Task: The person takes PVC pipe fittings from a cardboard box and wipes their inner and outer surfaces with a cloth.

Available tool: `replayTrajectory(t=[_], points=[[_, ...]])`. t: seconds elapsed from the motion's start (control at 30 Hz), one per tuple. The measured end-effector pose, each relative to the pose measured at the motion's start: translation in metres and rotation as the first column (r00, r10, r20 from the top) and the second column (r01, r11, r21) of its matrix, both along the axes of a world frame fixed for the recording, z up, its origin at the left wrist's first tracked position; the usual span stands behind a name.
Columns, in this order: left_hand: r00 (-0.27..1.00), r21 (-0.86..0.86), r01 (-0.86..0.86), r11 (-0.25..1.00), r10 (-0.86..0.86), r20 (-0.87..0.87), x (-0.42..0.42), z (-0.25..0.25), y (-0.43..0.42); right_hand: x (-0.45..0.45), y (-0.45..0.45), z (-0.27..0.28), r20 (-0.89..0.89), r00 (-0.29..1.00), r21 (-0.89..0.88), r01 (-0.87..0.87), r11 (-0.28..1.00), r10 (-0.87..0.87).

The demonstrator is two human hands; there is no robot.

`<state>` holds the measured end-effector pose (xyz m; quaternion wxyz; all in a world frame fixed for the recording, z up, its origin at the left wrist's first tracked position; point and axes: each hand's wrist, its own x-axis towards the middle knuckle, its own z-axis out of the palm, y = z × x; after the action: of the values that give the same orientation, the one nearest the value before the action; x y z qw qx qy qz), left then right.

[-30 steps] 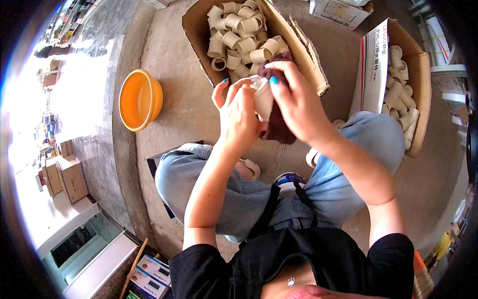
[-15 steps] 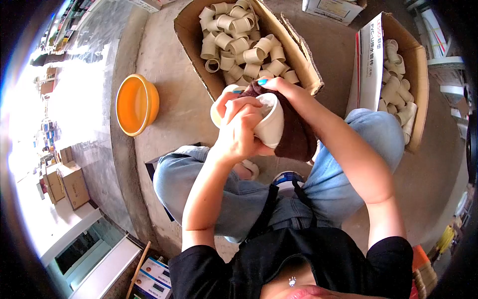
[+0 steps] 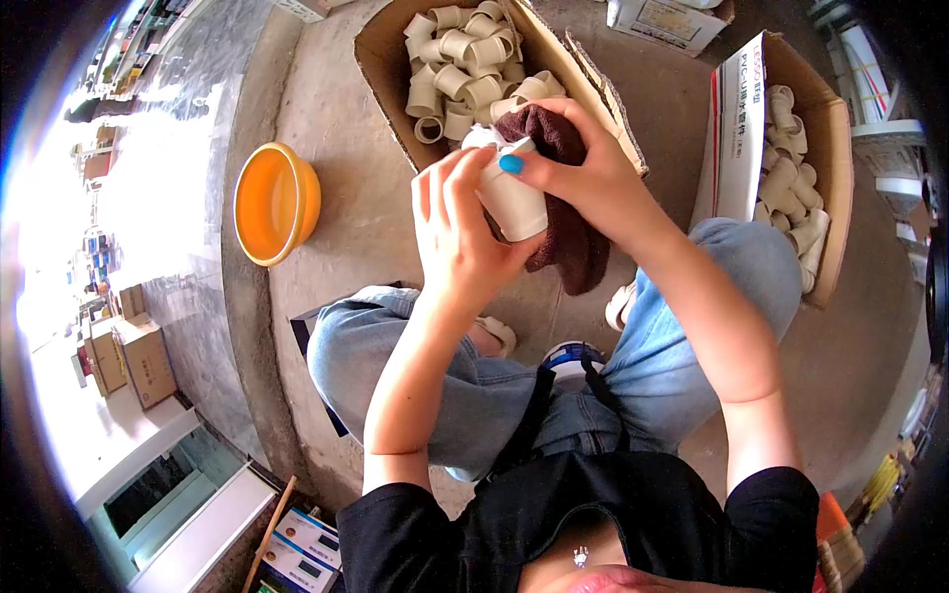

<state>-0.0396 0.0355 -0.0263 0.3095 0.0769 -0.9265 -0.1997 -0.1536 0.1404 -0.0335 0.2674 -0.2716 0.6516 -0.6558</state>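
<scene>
A white PVC pipe fitting (image 3: pixel 514 203) is held up between my two hands, above the floor and near the cardboard box. My left hand (image 3: pixel 455 222) is closed around its left side, thumb underneath. On the other side my right hand (image 3: pixel 588 168) grips a dark brown cloth (image 3: pixel 573 247) and presses it against the fitting, the thumb lying over the fitting's upper end. The cloth's lower part hangs down on the right. Part of the fitting is hidden by fingers and cloth.
Ahead stands an open cardboard box (image 3: pixel 390 109) full of white pipe fittings (image 3: pixel 455 82). Another carton (image 3: pixel 835 198) with elbow fittings (image 3: pixel 781 183) is at the right. A yellow basin (image 3: pixel 308 203) sits on the floor at left. My knees flank the hands.
The fitting has turned in my hands, so its wide open end no longer faces me. My right hand has come over it, thumb now in front, and the cloth has shifted with it.
</scene>
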Motion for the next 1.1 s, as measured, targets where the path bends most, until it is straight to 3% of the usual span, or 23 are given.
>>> replayTrajectory(t=[0.13, 0.2, 0.23, 0.33, 0.43, 0.5, 0.6, 0.67, 0.73, 0.8, 0.83, 0.97, 1.0, 1.07, 1.1], points=[[0.994, 0.141, -0.036, 0.989, 0.022, 0.103, 0.001, -0.013, 0.005, 0.007, 0.0, -0.001, -0.205, 0.974, 0.074, 0.108, 0.991, -0.091], [0.993, 0.301, -0.052, 0.952, 0.018, 0.114, 0.0, -0.018, 0.003, 0.01, 0.001, 0.008, -0.307, 0.945, 0.122, 0.156, 0.98, -0.112], [0.99, 0.337, -0.071, 0.939, 0.024, 0.139, -0.002, -0.015, 0.002, 0.012, 0.002, 0.009, -0.295, 0.951, 0.088, 0.124, 0.988, -0.093], [0.975, 0.375, -0.061, 0.925, -0.025, 0.22, -0.005, -0.007, -0.006, 0.019, 0.002, 0.01, -0.503, 0.862, -0.014, 0.059, 0.998, -0.058], [0.945, 0.443, -0.147, 0.884, -0.006, 0.326, -0.003, -0.012, -0.001, 0.033, 0.009, 0.008, -0.666, 0.743, 0.119, 0.019, 0.993, 0.066], [0.961, 0.52, -0.067, 0.852, -0.085, 0.263, 0.0, -0.023, 0.001, 0.037, 0.008, 0.001, -0.689, 0.72, 0.154, 0.042, 0.987, 0.077], [0.932, 0.487, -0.068, 0.871, -0.119, 0.343, 0.003, -0.031, 0.001, 0.034, 0.004, -0.012, -0.595, 0.803, 0.102, 0.053, 0.993, 0.018], [0.895, 0.454, -0.13, 0.881, -0.093, 0.437, 0.004, -0.02, -0.002, 0.023, 0.002, -0.011, -0.342, 0.938, 0.079, 0.082, 0.994, -0.05], [0.91, 0.563, -0.171, 0.808, -0.089, 0.405, 0.004, -0.018, -0.007, 0.004, 0.0, -0.018, -0.32, 0.929, 0.02, 0.204, 0.979, -0.187], [0.978, 0.579, -0.138, 0.803, 0.018, 0.208, 0.003, -0.018, -0.008, -0.008, -0.002, -0.02, -0.176, 0.944, -0.017, 0.28, 0.96, -0.279], [0.981, 0.568, -0.144, 0.81, 0.043, 0.187, 0.002, -0.013, -0.006, -0.008, 0.002, -0.015, -0.024, 0.97, -0.012, 0.243, 0.97, -0.243], [0.959, 0.335, -0.188, 0.923, 0.1, 0.264, 0.008, 0.001, -0.002, 0.021, 0.001, 0.009, -0.418, 0.908, 0.068, 0.011, 0.998, 0.019], [0.985, 0.223, -0.116, 0.968, 0.084, 0.148, 0.007, -0.008, -0.003, 0.031, -0.001, 0.006, -0.621, 0.783, 0.054, 0.007, 0.998, 0.028], [0.983, 0.182, -0.124, 0.975, 0.097, 0.154, 0.007, -0.019, -0.003, 0.044, 0.005, 0.007, -0.804, 0.569, 0.219, 0.016, 0.976, 0.171], [0.978, 0.13, -0.152, 0.98, 0.131, 0.16, 0.007, -0.019, 0.0, 0.044, 0.006, 0.007, -0.778, 0.601, 0.222, -0.011, 0.975, 0.184]])
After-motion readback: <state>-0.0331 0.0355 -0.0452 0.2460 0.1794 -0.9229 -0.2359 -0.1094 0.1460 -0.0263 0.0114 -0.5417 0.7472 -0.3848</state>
